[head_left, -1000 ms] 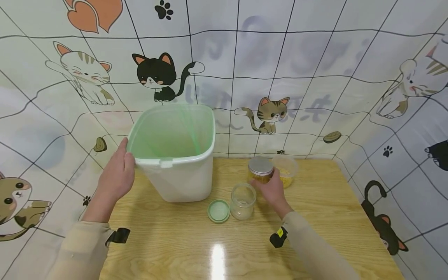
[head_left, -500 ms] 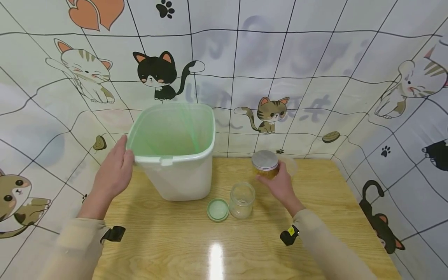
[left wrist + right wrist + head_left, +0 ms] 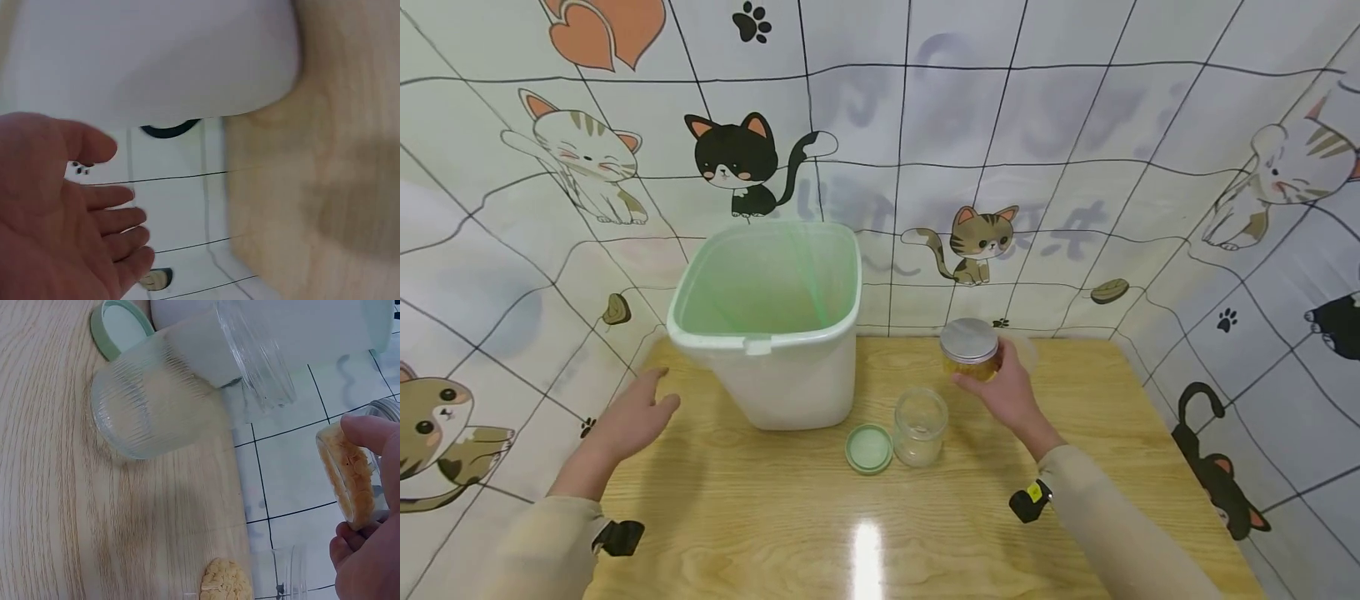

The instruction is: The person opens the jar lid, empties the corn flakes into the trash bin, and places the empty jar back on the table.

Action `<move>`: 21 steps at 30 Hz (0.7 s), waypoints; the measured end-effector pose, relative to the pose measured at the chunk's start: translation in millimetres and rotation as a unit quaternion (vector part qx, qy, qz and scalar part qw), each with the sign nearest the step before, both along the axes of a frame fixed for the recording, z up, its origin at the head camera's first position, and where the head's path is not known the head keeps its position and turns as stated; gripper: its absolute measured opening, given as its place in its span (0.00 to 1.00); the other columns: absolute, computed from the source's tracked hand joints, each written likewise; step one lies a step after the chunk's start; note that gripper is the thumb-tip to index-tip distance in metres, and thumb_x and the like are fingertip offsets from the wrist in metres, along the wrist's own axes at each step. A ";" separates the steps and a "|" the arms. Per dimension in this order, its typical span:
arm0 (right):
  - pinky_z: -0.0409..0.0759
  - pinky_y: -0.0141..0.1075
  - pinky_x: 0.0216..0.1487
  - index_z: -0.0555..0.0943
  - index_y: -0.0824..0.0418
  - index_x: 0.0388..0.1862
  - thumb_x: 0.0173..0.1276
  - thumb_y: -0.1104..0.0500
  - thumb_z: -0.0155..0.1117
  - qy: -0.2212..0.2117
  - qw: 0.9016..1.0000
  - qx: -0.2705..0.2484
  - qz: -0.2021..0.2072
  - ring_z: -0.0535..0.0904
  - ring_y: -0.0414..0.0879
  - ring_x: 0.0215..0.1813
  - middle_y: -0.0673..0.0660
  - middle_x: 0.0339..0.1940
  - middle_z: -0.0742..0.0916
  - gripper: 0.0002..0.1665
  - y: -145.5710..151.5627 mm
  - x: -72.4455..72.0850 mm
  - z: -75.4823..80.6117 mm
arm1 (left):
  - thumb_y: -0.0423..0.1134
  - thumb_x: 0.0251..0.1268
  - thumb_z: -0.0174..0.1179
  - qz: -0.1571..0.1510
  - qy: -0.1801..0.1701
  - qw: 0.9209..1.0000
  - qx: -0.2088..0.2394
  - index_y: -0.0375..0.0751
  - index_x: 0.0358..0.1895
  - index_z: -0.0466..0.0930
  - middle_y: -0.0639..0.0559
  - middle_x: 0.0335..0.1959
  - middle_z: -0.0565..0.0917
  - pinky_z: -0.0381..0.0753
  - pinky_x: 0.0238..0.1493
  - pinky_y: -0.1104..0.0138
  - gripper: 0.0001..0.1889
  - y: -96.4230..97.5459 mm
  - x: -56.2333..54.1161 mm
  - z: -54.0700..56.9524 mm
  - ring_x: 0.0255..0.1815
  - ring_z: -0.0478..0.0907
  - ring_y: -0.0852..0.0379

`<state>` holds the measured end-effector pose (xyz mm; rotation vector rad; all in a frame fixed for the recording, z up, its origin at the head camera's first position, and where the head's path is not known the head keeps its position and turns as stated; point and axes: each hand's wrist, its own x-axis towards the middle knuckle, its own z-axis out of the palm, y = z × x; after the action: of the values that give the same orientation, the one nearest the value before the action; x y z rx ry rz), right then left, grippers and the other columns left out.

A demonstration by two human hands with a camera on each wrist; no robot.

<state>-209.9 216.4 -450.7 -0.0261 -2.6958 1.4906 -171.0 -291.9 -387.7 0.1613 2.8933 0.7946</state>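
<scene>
My right hand grips a clear jar with a silver lid and yellow-orange flakes inside; the right wrist view shows this jar raised off the table. My left hand is apart from the white bin, to its left, fingers extended and holding nothing. In the left wrist view the left palm faces the bin's side. An uncapped ribbed glass jar stands at the table's middle, looking empty. Beside it lies a pale green lid.
A clear tub of yellow flakes stands on the table behind my right hand, mostly hidden in the head view. The wooden table backs onto a wall covering printed with cats. A translucent green liner shows inside the bin.
My left hand has let go of the bin's rim and moved down and left. My right hand has lifted the silver-lidded jar and shifted slightly right.
</scene>
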 end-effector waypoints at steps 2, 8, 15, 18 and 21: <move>0.63 0.54 0.74 0.48 0.61 0.78 0.57 0.46 0.74 -0.002 1.000 0.002 0.004 0.62 0.60 0.75 0.64 0.75 0.66 0.60 1.0 1.1 1.3 | 0.44 0.77 0.41 -0.026 -0.005 1.000 -0.014 0.20 0.71 0.52 0.20 0.70 0.59 0.62 0.64 0.33 0.32 3.6 6.2 -17.8 0.68 0.58 0.22; 0.68 0.55 0.69 0.56 0.60 0.76 0.56 0.46 0.75 0.014 1.000 0.011 0.015 0.68 0.59 0.70 0.62 0.70 0.72 0.56 5.9 8.5 9.8 | 0.45 0.76 0.48 -0.122 -0.014 0.992 0.017 0.35 0.68 0.67 0.35 0.68 0.72 0.70 0.64 0.40 0.24 27.8 27.3 -63.3 0.69 0.67 0.32; 0.71 0.54 0.64 0.60 0.56 0.75 0.55 0.43 0.75 0.028 0.999 0.017 0.038 0.71 0.56 0.66 0.58 0.66 0.75 0.54 12.6 18.4 21.7 | 0.45 0.76 0.49 -0.152 -0.026 0.988 0.030 0.43 0.70 0.68 0.43 0.69 0.72 0.69 0.68 0.44 0.23 73.0 32.5 -73.2 0.71 0.68 0.41; 0.71 0.55 0.64 0.59 0.56 0.75 0.53 0.43 0.77 0.031 0.998 0.020 0.047 0.71 0.55 0.67 0.57 0.66 0.75 0.56 12.5 23.4 26.8 | 0.44 0.75 0.50 -0.177 -0.016 0.984 0.033 0.43 0.70 0.68 0.43 0.69 0.73 0.69 0.68 0.45 0.24 93.7 29.1 -69.6 0.70 0.69 0.42; 0.71 0.56 0.66 0.58 0.55 0.76 0.51 0.43 0.78 0.027 0.997 0.017 0.063 0.70 0.55 0.68 0.57 0.67 0.75 0.58 9.5 28.6 32.8 | 0.46 0.75 0.50 -0.211 0.001 0.977 0.031 0.45 0.70 0.68 0.45 0.69 0.73 0.69 0.68 0.47 0.24 113.6 25.6 -65.5 0.70 0.69 0.43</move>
<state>-181.3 226.0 -417.9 0.1865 -2.7254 1.4534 -145.4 -178.4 -453.2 0.7516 2.6852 0.7988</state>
